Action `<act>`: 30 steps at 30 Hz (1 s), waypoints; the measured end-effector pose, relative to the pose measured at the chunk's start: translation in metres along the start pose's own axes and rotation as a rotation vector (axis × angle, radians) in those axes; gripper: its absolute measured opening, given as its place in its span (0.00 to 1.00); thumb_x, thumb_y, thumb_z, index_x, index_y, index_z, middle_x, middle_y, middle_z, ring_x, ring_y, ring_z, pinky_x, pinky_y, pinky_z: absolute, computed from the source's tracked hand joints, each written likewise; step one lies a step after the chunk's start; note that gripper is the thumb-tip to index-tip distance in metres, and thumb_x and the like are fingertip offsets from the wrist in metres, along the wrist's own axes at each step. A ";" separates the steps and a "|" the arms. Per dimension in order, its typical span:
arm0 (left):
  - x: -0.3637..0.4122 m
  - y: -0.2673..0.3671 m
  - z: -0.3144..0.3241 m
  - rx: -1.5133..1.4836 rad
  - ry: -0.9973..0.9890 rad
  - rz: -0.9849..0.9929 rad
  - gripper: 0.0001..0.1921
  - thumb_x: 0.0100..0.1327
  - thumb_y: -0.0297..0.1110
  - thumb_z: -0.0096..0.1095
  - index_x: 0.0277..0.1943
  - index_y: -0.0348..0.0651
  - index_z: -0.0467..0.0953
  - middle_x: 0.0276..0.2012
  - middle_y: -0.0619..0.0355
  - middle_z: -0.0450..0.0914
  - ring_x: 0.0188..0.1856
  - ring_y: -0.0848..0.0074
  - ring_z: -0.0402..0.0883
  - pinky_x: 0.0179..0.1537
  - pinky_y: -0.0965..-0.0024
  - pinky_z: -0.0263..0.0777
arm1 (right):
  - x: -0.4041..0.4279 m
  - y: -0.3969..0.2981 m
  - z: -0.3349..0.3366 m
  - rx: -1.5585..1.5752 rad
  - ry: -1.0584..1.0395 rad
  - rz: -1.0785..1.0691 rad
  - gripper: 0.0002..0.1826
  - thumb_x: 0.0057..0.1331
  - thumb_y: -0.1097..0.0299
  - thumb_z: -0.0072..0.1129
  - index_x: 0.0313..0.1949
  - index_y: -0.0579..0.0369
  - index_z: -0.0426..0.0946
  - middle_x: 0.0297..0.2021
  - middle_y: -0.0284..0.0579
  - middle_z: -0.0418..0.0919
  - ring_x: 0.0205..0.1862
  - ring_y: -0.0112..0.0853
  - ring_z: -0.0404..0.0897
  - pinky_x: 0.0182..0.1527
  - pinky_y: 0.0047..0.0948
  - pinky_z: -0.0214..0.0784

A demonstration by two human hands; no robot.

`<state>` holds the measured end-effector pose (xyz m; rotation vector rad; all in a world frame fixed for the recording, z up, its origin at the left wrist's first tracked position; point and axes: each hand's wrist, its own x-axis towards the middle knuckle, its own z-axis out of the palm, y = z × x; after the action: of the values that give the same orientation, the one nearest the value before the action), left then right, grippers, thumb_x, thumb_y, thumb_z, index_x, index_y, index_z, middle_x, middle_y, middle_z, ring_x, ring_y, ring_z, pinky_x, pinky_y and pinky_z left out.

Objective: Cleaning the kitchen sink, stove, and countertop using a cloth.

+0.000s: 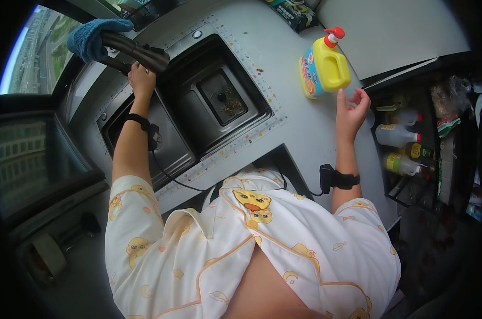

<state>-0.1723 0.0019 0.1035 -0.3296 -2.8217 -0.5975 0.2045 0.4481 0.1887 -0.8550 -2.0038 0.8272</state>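
My left hand (142, 83) is closed around part of the dark metal faucet (135, 50), over the divider of the double sink; its fingertips are partly hidden. A blue towel (93, 38) is draped over the faucet. The sink's right basin (179, 101) has small food scraps (232, 107) around its drain. On the countertop to the right stands a yellow dish-soap bottle (336, 69) with a red pump top (334, 35). Just below its base, my right hand (352, 109) is raised with fingers apart and slightly curled, holding nothing. Whether the thumb touches the bottle is unclear.
A dark packet (295, 16) lies at the back of the white countertop (273, 48). Several bottles (398, 134) stand in a pull-out rack on the right. At left, a window (41, 52) borders the counter. Cables run from both wrist straps (344, 180).
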 end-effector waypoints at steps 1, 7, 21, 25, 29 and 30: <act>-0.015 -0.005 0.005 0.058 -0.024 0.072 0.17 0.68 0.44 0.57 0.54 0.47 0.81 0.60 0.49 0.74 0.60 0.48 0.69 0.63 0.50 0.63 | 0.017 -0.002 -0.004 -0.101 -0.010 -0.076 0.24 0.61 0.61 0.72 0.52 0.57 0.74 0.48 0.43 0.73 0.45 0.33 0.74 0.39 0.33 0.70; -0.113 0.056 -0.018 -0.220 -0.051 0.215 0.15 0.63 0.26 0.62 0.53 0.42 0.81 0.54 0.47 0.77 0.52 0.56 0.76 0.55 0.61 0.70 | 0.071 -0.010 0.003 -0.154 -0.313 -0.153 0.19 0.63 0.58 0.67 0.40 0.65 0.79 0.42 0.52 0.80 0.44 0.46 0.79 0.49 0.39 0.72; -0.172 0.074 -0.077 -0.493 -0.214 0.102 0.15 0.68 0.27 0.57 0.56 0.43 0.78 0.54 0.51 0.75 0.48 0.60 0.77 0.50 0.63 0.73 | 0.087 -0.002 0.045 0.004 -0.345 -0.037 0.18 0.68 0.58 0.66 0.40 0.64 0.79 0.33 0.45 0.82 0.36 0.31 0.81 0.42 0.33 0.73; -0.176 0.081 -0.086 -0.516 -0.213 0.152 0.15 0.67 0.26 0.58 0.56 0.44 0.78 0.53 0.52 0.75 0.47 0.61 0.78 0.48 0.62 0.73 | 0.090 -0.019 0.026 0.226 -0.278 0.119 0.17 0.69 0.59 0.65 0.41 0.64 0.79 0.35 0.41 0.82 0.37 0.27 0.80 0.42 0.30 0.73; -0.191 0.070 -0.087 -0.532 -0.195 0.128 0.15 0.68 0.26 0.57 0.57 0.42 0.78 0.52 0.52 0.76 0.43 0.65 0.79 0.43 0.65 0.73 | 0.103 -0.014 0.001 0.126 -0.199 0.186 0.21 0.69 0.54 0.65 0.43 0.64 0.78 0.36 0.40 0.81 0.37 0.25 0.77 0.43 0.27 0.72; -0.197 0.066 -0.083 -0.566 -0.201 0.106 0.15 0.69 0.26 0.57 0.57 0.42 0.78 0.52 0.52 0.77 0.43 0.67 0.80 0.42 0.66 0.74 | 0.105 -0.011 -0.005 0.056 -0.171 0.168 0.23 0.68 0.52 0.66 0.44 0.64 0.78 0.34 0.39 0.80 0.36 0.25 0.77 0.43 0.28 0.71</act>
<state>0.0464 -0.0076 0.1472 -0.6642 -2.7364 -1.4048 0.1567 0.5261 0.2423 -0.9579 -2.0646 1.0788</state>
